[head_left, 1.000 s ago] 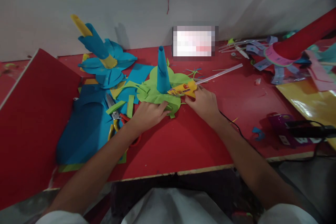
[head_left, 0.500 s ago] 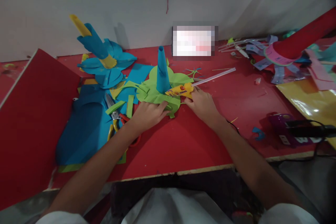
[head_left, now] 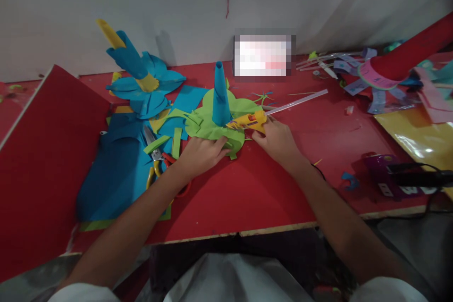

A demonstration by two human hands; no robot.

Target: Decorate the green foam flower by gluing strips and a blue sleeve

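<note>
My right hand (head_left: 278,141) is closed round a yellow glue gun (head_left: 247,121), with a clear glue stick (head_left: 300,101) poking out of its back end. The gun's nozzle is at the foot of an upright blue paper cone (head_left: 221,99), which stands on a green petal-shaped paper base (head_left: 208,130). At the front edge of that base, my left hand (head_left: 205,153) has its thumb and fingers closed on the green paper. The exact grip of the left fingertips is partly hidden.
Scissors (head_left: 155,153) and green strips lie left on blue sheets (head_left: 106,174). Behind stands a blue-yellow paper flower (head_left: 141,80). A red board (head_left: 46,165) rises far left. A purple box (head_left: 382,174), yellow packet (head_left: 417,137) and red tube (head_left: 414,52) are right.
The view has shifted slightly. The glue gun has moved a little to the right relative to the cone, with its glue stick. My left hand keeps its place on the green paper.
</note>
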